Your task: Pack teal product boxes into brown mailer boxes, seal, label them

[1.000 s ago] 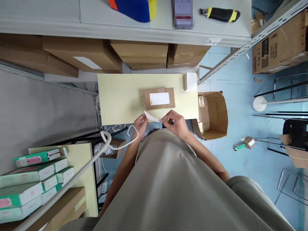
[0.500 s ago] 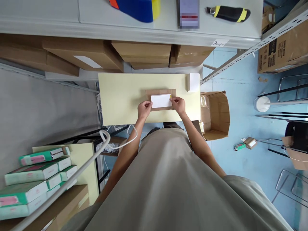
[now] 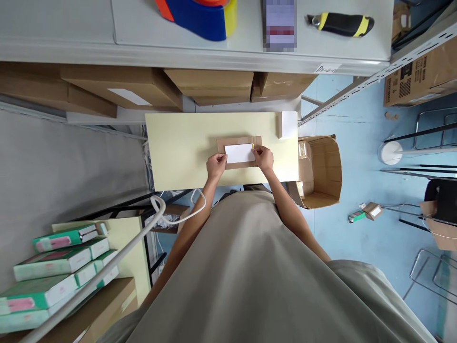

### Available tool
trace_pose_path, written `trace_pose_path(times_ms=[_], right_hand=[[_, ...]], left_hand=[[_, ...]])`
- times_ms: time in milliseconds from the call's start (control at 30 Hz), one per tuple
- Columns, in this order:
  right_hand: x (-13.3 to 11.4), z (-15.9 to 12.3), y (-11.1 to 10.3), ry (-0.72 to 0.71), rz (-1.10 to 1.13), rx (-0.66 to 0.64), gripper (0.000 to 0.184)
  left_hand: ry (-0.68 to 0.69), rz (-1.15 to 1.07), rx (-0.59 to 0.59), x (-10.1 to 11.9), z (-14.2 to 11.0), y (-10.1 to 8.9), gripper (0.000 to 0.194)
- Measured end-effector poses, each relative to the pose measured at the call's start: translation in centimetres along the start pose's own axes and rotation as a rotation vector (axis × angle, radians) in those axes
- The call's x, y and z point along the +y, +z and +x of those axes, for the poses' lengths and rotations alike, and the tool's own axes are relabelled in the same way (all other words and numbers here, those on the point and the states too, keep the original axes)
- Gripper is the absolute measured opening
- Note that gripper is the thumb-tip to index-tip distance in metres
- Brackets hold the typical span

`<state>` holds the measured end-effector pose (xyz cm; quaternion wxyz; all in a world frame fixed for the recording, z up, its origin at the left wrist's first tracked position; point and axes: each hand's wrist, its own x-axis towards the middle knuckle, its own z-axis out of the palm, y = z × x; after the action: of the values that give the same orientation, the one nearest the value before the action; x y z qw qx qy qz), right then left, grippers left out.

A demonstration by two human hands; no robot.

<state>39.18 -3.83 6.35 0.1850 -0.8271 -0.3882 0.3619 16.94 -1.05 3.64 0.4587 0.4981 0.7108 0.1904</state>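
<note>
A flat white paper slip (image 3: 239, 153) with a small yellow mark at its right corner lies over a flat brown cardboard piece (image 3: 240, 166) on the pale yellow table (image 3: 178, 143). My left hand (image 3: 216, 165) is closed in a pinch at the slip's left end. At the right end, beside the yellow mark, my right hand (image 3: 263, 157) pinches the slip with thumb and fingers. Brown cardboard shows above and below the slip. Whether the slip touches the cardboard all over, I cannot tell.
A white block-like stack (image 3: 287, 125) stands at the table's far right corner. An open carton (image 3: 323, 171) is on the floor to the right. On the shelf ahead are a utility knife (image 3: 341, 24) and a blue tape dispenser (image 3: 200, 19). Green-and-white boxes (image 3: 60, 262) are piled at left.
The whole view has shifted slightly, so the table and shelf sit lower. Both hands stay at the slip's ends, and the slip keeps about the same place on the cardboard.
</note>
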Motion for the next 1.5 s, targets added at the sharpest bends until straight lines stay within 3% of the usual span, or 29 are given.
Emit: trace_pose_path(times_ms=[667,1000,1100,1267,1400,1500], right_hand=[[0.1,0.0,0.4,-0.006,-0.078,-0.009,0.021],[0.5,0.8,1.3,0.052,-0.085,0.055,0.02],[0.7,0.1,1.7,-0.083,-0.144,0.098,0.031],[1.3,-2.4,3.3,-0.549,-0.329,0.016,0.063],[1.7,-3.7,4.6,-0.611,-0.369,-0.062,0.091],[1.4,-4.1,5.8,-0.66,-0.387,-0.125,0.097]], left_hand=[[0.014,0.059,-0.011,0.1,-0.3,0.1,0.021],[0.009,0.11,-0.01,0.3,0.0,0.0,0.023],[-0.004,0.134,-0.018,0.4,0.1,-0.1,0.025],[0.015,0.138,-0.013,0.5,-0.1,-0.2,0.025],[0.019,0.137,-0.021,0.4,0.0,-0.1,0.025],[0.03,0.137,-0.034,0.3,0.2,-0.1,0.025]])
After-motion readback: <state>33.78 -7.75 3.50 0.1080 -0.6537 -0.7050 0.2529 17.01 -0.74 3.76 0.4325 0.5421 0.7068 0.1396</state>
